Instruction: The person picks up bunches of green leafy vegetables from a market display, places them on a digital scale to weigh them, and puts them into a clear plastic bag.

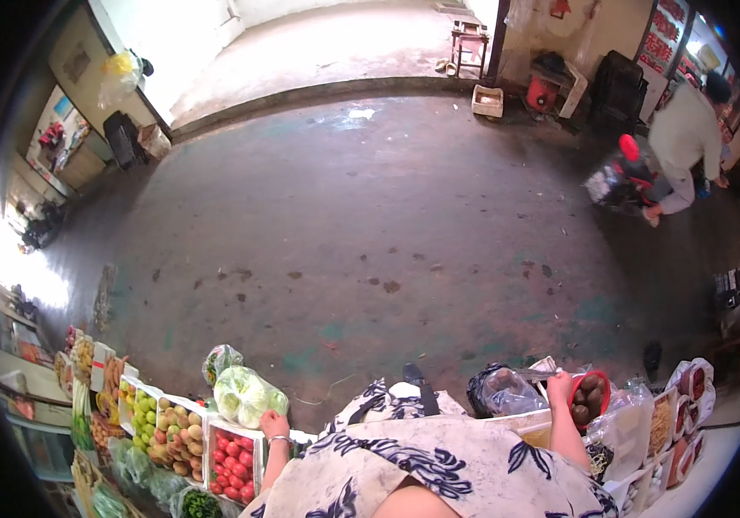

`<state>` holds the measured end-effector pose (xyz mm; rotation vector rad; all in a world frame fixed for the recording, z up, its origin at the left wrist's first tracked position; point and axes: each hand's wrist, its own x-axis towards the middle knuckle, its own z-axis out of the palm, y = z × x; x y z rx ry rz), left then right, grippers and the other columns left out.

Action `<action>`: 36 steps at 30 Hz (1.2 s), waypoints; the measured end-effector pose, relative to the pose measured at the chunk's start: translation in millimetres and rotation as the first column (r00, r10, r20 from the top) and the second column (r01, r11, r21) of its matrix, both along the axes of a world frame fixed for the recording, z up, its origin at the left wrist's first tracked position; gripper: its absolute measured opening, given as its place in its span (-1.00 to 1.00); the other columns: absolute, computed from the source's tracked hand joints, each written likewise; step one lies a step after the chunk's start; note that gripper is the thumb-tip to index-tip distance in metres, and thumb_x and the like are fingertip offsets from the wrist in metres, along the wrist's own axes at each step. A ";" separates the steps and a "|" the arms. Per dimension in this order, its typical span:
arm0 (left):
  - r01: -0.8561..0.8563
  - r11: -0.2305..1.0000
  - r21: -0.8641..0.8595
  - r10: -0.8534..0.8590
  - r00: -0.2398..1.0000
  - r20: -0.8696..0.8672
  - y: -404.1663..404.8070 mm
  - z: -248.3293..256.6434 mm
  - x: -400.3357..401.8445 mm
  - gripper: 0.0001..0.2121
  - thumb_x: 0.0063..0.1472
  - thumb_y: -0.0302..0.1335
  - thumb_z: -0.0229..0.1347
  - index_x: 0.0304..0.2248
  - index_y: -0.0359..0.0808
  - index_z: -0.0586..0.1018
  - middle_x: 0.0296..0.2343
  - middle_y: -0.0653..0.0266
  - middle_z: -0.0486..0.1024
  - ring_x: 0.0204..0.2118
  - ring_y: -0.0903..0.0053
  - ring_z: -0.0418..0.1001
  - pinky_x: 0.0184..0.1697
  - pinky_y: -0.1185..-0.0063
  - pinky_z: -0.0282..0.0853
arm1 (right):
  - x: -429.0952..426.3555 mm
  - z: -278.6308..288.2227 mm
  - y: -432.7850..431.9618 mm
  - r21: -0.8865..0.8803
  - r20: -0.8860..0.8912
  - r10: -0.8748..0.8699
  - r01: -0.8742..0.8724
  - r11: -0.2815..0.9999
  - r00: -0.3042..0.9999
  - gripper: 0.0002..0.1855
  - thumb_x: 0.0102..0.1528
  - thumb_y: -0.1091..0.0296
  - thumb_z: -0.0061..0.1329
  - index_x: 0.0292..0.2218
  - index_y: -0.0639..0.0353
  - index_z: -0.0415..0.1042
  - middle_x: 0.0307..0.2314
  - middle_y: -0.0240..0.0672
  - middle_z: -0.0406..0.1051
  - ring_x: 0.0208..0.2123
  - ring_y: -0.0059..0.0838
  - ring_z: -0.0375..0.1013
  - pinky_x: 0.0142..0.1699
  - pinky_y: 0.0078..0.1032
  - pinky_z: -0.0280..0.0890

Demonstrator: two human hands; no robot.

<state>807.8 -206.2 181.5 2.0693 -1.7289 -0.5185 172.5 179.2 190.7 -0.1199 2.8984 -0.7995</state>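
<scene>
My left hand [274,425], with a bracelet at its wrist, is closed at the lower right edge of a clear plastic bag of pale green vegetables [248,396]; the fingertips are hidden. Just below it stands a white foam box of red tomatoes [232,467]. My right hand [560,387] is closed at the end of a thin greyish strip, perhaps plastic, beside a red basket of brown round produce [588,399]. Left of this hand lie a clear plastic bag [511,392] and a black plastic bag [477,388].
Green fruit [143,417] and brownish round fruit [179,432] fill boxes at the left. White containers of dried goods [661,424] stand at the right. Across the dark floor [370,213], a person [684,136] bends beside a scooter. A foam box [487,101] sits by the far step.
</scene>
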 end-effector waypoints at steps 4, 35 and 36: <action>-0.019 0.997 -0.073 0.019 1.000 -0.002 21.8 36.2 -24.1 -0.87 -0.26 -0.59 -0.02 -0.76 -0.36 0.25 -0.80 0.07 0.25 -0.71 0.18 0.18 -0.58 0.35 0.11 | -35.0 25.5 -49.9 0.002 -0.001 0.076 -0.076 0.997 0.997 -0.89 -0.25 0.47 -0.09 -0.70 0.29 0.27 -0.76 -0.15 0.26 -0.67 -0.39 0.25 -0.48 -0.33 0.17; -0.523 0.847 0.091 0.530 0.845 -0.069 116.5 35.1 -48.5 -0.92 -0.23 -0.54 0.07 -0.72 -0.30 0.39 -0.72 0.09 0.37 -0.61 0.21 0.37 -0.52 0.41 0.27 | -141.2 -81.8 -137.3 -0.316 0.212 0.516 -0.441 0.840 0.830 -0.75 -0.24 0.55 -0.10 -0.74 0.19 0.06 -0.78 -0.51 0.08 -0.68 -0.68 0.00 -0.59 -0.57 -0.05; -0.529 0.842 0.104 0.537 0.842 -0.062 117.3 33.3 -48.4 -0.92 -0.23 -0.54 0.06 -0.72 -0.30 0.40 -0.72 0.09 0.38 -0.60 0.20 0.38 -0.51 0.41 0.28 | -145.3 -87.6 -135.3 -0.311 0.213 0.519 -0.446 0.839 0.828 -0.75 -0.24 0.55 -0.10 -0.74 0.19 0.06 -0.78 -0.51 0.08 -0.68 -0.68 0.00 -0.59 -0.57 -0.05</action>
